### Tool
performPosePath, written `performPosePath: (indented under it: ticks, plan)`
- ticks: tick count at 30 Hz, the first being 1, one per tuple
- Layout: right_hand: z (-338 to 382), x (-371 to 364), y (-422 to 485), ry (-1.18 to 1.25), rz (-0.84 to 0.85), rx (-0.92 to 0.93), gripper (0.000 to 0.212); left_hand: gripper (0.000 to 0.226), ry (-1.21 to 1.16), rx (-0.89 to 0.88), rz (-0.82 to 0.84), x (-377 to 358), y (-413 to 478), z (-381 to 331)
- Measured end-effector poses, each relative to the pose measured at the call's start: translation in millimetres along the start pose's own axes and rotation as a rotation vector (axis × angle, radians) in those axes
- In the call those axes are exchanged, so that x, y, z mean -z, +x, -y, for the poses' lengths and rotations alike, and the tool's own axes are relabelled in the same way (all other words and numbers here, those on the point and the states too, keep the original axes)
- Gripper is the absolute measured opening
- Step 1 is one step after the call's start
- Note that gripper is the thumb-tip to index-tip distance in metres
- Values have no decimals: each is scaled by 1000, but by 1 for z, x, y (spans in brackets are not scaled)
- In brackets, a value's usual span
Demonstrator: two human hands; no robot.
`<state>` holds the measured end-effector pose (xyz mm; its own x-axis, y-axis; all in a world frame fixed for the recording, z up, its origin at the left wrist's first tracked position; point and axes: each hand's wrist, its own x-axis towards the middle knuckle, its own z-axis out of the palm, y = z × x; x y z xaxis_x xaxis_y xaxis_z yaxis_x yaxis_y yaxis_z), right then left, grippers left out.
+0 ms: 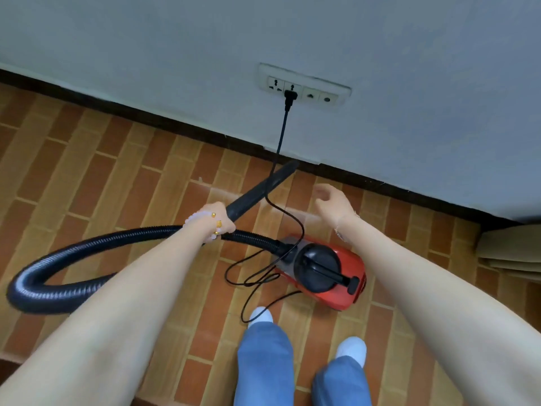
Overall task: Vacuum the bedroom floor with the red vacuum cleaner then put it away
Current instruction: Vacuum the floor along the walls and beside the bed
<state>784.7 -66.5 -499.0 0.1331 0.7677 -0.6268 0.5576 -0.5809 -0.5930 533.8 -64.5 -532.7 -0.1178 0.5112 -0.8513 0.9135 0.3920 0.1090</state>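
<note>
The left hand [218, 219] wraps its fingers tight around the black nozzle [263, 186], where it joins the bendy black hose [87, 247]. The nozzle tip points at the bottom of the wall. The right hand [333, 202] is up in the air, fingers loose and a little bent, holding nothing. The red vacuum cleaner [351, 266] sits on the brown wooden floor [102, 177], just in front of two feet in white socks [260, 316]. Its black cord [281, 133] loops on the floor and goes up to a plug [290, 96] in the wall socket [322, 85].
</note>
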Motion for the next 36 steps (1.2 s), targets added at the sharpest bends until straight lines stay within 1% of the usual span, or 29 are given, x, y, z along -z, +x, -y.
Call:
performPosePath:
  ticks: [2,6,9,11,13,14,15,18,22,24,31,36]
  plan:
    - [5,-1,21,-109,18,68,54,20,105,-59,-49,10,17,-9]
    - [8,-9,55,-418,28,271,65,25,339,-252,-190,25,33,-22]
    - [3,-18,73,-690,44,365,66,24,468,-377,-237,27,40,-30]
    - [1,-27,81,-830,97,406,62,23,532,-469,-284,26,42,-36]
    - [0,-36,85,-885,134,445,46,23,576,-552,-361,25,45,-43]
    - [-1,-40,86,-889,139,455,35,23,586,-585,-398,24,47,-45]
    - [-2,-42,85,-884,143,460,29,23,602,-615,-436,24,48,-46]
    - [-7,-41,80,-885,169,435,33,30,641,-706,-523,24,54,-49]
    - [-21,-28,74,-857,182,287,32,49,519,-713,-576,25,52,-50]
    - [-30,-18,68,-831,186,207,31,53,485,-707,-592,26,47,-49]
    - [-71,31,43,-861,118,84,26,46,397,-635,-557,16,22,-55]
    - [-115,76,23,-843,77,40,25,43,375,-602,-562,-1,3,-70]
